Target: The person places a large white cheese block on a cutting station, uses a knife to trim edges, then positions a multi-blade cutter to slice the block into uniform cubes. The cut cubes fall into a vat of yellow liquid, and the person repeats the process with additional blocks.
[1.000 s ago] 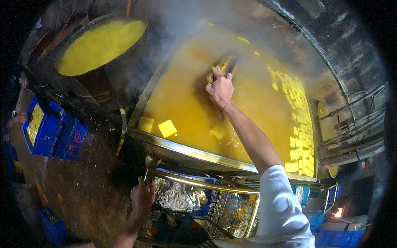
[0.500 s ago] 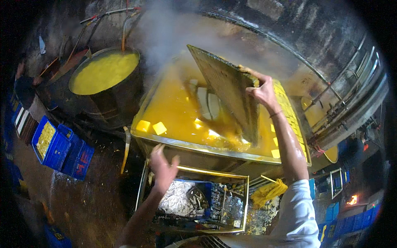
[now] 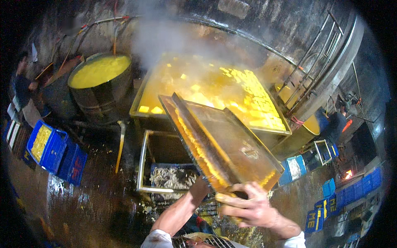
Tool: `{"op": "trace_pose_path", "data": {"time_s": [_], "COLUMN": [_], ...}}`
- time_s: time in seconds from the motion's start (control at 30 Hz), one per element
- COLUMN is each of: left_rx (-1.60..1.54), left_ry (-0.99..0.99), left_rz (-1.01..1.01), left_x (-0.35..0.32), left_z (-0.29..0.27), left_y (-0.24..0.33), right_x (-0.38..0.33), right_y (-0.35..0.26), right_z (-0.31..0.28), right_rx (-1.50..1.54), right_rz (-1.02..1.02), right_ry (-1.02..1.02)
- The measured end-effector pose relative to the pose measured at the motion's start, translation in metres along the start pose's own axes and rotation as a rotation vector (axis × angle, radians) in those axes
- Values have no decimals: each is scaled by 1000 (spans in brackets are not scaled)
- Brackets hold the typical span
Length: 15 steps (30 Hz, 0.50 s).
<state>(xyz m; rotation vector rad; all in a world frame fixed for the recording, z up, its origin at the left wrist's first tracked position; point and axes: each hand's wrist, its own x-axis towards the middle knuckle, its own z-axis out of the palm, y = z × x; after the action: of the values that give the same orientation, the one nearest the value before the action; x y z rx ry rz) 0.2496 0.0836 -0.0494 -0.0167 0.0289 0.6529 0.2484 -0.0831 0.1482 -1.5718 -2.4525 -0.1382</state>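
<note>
In front of me a flat rectangular tray-like board (image 3: pixel 231 144) with raised ribs hangs tilted, wet and yellow-stained, with yellow bits along one rib. My right hand (image 3: pixel 248 206) is closed around its near end. My left hand (image 3: pixel 199 191) reaches behind the board's near left edge; its fingers are hidden there. Beyond the board lies a wide metal-rimmed vat (image 3: pixel 175 66) of steaming yellow liquid. Yellow blocks (image 3: pixel 262 107) float in it, packed thickest along the right side, with a pair at the near left corner.
A metal-framed bin (image 3: pixel 142 165) holding pale scraps (image 3: pixel 173 177) stands below the vat. To the left are a drum of yellow liquid (image 3: pixel 99 71) and blue crates (image 3: pixel 53 151). A co-worker (image 3: pixel 27 89) is at far left, another person (image 3: pixel 334 124) at right. More blue crates (image 3: pixel 355 188) line the right.
The board has come up out of the vat, toward me, and turned so its ribbed face shows. My right hand moved down and nearer; my left hand went from open beside the vat to behind the board.
</note>
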Motion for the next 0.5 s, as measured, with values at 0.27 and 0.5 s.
{"op": "trace_pose_path", "data": {"time_s": [0.27, 0.5], "left_rx": [193, 765], "left_ry": [273, 615], "left_rz": [-112, 185], "left_x": [-271, -401], "left_z": [-84, -150], "left_y": [30, 37], "right_x": [-65, -237], "right_y": [-109, 61], "right_z": [169, 198], "right_rx": [466, -63], "right_rz": [198, 1189], "right_ry": [-55, 214]}}
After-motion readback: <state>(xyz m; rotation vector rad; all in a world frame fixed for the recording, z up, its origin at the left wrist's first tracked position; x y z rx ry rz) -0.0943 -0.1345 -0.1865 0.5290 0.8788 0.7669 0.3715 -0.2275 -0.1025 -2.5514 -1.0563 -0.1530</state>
